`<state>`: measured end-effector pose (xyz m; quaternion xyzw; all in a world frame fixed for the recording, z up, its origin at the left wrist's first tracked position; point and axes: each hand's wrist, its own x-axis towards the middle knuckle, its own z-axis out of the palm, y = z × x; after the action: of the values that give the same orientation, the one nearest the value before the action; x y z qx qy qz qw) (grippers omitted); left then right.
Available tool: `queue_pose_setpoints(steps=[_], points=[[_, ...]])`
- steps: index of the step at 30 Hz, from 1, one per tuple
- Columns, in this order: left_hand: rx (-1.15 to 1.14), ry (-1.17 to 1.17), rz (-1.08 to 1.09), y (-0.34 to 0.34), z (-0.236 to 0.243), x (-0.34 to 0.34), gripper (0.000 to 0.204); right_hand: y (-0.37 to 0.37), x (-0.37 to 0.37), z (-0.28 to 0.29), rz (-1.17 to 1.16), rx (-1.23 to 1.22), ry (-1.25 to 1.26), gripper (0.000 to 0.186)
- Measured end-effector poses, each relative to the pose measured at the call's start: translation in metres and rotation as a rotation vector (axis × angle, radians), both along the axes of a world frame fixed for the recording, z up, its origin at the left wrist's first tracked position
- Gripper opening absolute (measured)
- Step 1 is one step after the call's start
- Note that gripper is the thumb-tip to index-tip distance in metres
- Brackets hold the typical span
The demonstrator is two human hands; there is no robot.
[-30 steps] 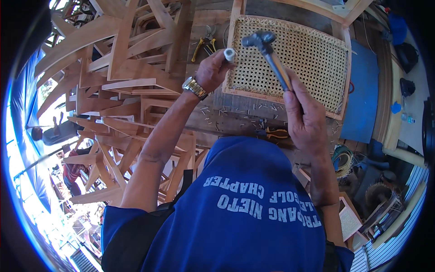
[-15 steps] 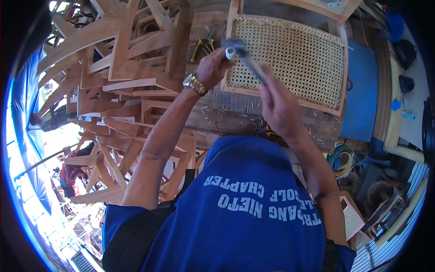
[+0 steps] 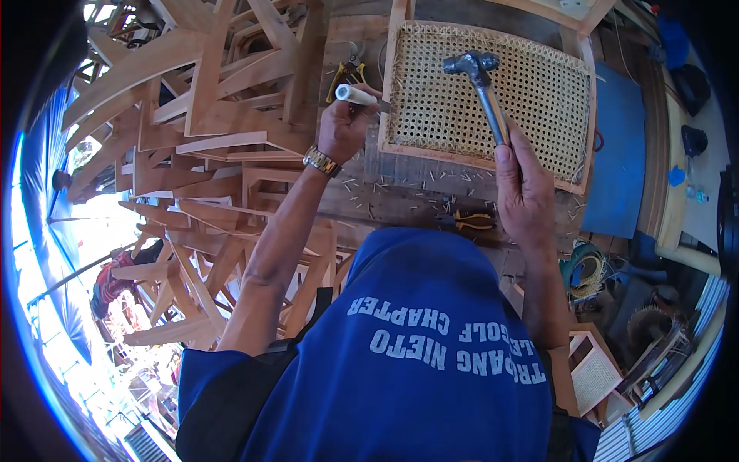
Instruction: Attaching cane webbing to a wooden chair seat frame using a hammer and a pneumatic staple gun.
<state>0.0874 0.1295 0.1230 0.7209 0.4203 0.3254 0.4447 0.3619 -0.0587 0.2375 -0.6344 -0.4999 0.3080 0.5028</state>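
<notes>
— Hammer (image 3: 479,77) is in the right hand (image 3: 525,192), yes? How is it held?

— Yes. The right hand is closed tight around the lower part of the handle, and the steel head is lifted above the woven cane panel (image 3: 493,100). I think it is held far down the handle to give a stronger swing.

— And the left hand (image 3: 344,131)?

— It is closed around a white-handled punch tool (image 3: 359,95), whose tip points toward the left edge of the panel's wooden frame (image 3: 391,85). Probably the tool stands there so that the hammer can strike its white end.

— Where does the panel lie?

— Flat on the wooden worktop (image 3: 400,196), just beyond both hands. Many small pegs (image 3: 400,185) are scattered on the worktop near the frame, within easy reach, I suppose.

— Other tools?

— Yellow-handled pliers (image 3: 471,222) lie near the right wrist, and another yellow-handled tool (image 3: 346,73) lies behind the left hand. Stacked wooden chair frames (image 3: 215,115) fill the left side.
</notes>
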Motion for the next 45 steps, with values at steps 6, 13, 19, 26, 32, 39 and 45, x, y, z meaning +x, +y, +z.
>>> queue_pose_setpoints(steps=[6, 13, 19, 26, 32, 39, 45], points=[[0.16, 0.106, -0.093, -0.003, 0.008, 0.012, 0.023, 0.004, -0.003, 0.001, 0.034, -0.02, -0.017, 0.043], [0.306, 0.28, -0.145, 0.002, 0.018, 0.035, 0.027, 0.009, -0.012, 0.027, 0.078, 0.193, -0.032, 0.045], [0.33, 0.257, -0.164, 0.001, 0.018, 0.031, 0.03, 0.025, -0.027, -0.002, 0.154, 0.163, -0.214, 0.045], [0.277, 0.29, -0.145, 0.004, 0.018, 0.028, 0.025, 0.028, -0.032, -0.017, 0.181, 0.005, -0.332, 0.044], [0.137, -0.047, 0.019, -0.031, 0.014, 0.012, 0.027, 0.01, -0.006, -0.009, 0.051, -0.057, -0.024, 0.044], [0.031, 0.01, 0.019, -0.03, 0.003, -0.001, 0.024, 0.003, 0.002, -0.017, -0.028, -0.022, -0.037, 0.042], [0.191, 0.061, -0.001, -0.02, 0.005, 0.009, 0.025, -0.003, -0.003, -0.01, 0.041, -0.097, -0.025, 0.042]])
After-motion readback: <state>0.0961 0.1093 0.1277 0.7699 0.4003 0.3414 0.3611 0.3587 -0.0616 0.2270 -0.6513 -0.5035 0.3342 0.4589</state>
